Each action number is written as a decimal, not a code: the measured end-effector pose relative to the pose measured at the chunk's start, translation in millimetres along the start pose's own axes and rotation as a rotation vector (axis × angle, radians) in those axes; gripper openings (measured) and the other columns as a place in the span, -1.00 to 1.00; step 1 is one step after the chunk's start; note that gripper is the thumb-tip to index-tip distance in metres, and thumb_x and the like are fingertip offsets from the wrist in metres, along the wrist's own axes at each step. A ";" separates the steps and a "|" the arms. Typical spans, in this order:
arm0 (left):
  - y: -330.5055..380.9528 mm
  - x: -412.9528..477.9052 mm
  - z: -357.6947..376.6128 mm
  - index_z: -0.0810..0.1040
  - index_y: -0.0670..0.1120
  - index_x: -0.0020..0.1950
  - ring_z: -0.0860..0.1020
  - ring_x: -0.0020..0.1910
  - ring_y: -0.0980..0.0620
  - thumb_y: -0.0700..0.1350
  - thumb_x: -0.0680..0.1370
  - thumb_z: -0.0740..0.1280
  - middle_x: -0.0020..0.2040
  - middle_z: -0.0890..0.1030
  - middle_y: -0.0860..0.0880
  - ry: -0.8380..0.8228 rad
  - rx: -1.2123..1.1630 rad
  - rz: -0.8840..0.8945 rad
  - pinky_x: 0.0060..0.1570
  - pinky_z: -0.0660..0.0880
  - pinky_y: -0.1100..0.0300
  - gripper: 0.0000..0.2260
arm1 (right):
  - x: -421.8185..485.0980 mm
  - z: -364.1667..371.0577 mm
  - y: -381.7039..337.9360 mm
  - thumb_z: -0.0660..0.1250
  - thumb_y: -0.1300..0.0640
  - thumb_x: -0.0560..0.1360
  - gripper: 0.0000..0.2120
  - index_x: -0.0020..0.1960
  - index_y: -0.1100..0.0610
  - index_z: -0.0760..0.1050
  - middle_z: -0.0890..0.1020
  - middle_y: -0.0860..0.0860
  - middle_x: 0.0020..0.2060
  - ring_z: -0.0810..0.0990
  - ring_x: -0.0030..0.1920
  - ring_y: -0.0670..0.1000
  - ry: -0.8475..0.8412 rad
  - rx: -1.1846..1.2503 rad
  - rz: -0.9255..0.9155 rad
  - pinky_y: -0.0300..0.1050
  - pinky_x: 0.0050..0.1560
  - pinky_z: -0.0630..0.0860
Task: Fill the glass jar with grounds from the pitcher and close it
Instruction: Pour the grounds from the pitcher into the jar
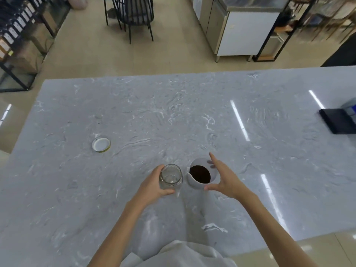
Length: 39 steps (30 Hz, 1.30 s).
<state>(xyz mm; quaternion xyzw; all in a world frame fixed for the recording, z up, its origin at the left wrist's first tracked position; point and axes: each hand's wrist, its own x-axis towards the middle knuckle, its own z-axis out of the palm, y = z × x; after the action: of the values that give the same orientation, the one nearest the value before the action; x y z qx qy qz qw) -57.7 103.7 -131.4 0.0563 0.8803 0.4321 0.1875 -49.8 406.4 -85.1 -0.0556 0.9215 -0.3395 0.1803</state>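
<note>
An empty clear glass jar (171, 176) stands upright on the marble table, without its lid. My left hand (152, 185) grips its side, thumb in front and fingers behind. Just right of the jar sits a white pitcher (198, 186) with dark grounds (200, 174) inside, its spout facing the jar. My right hand (224, 178) is spread round the pitcher's right side with straight fingers, the thumb near its front; I cannot tell whether it touches. The jar's white lid (101, 144) lies flat on the table far to the left.
The grey marble table (173, 112) stretches wide around the objects. A dark flat scale (336, 121) lies at the far right edge. Beyond the table are a black chair (134, 14), a steel cabinet (240, 29) and shelves at the left.
</note>
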 end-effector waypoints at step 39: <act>-5.5 9.6 -2.7 0.38 0.23 0.31 0.49 0.19 0.23 0.20 0.23 0.63 0.20 0.51 0.21 -0.016 -0.006 0.081 0.19 0.50 0.15 -0.27 | 19.0 40.0 2.4 0.63 -0.19 0.22 -0.18 0.40 -0.20 0.36 0.46 -0.26 0.36 0.44 0.37 -0.18 0.061 0.475 -0.038 0.01 0.37 0.43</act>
<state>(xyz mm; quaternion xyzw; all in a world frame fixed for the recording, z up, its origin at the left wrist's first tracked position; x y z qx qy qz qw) -67.2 100.7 -137.0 0.0951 0.8745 0.4414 0.1771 -52.6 379.8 -120.5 -0.0188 0.8196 -0.5514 0.1542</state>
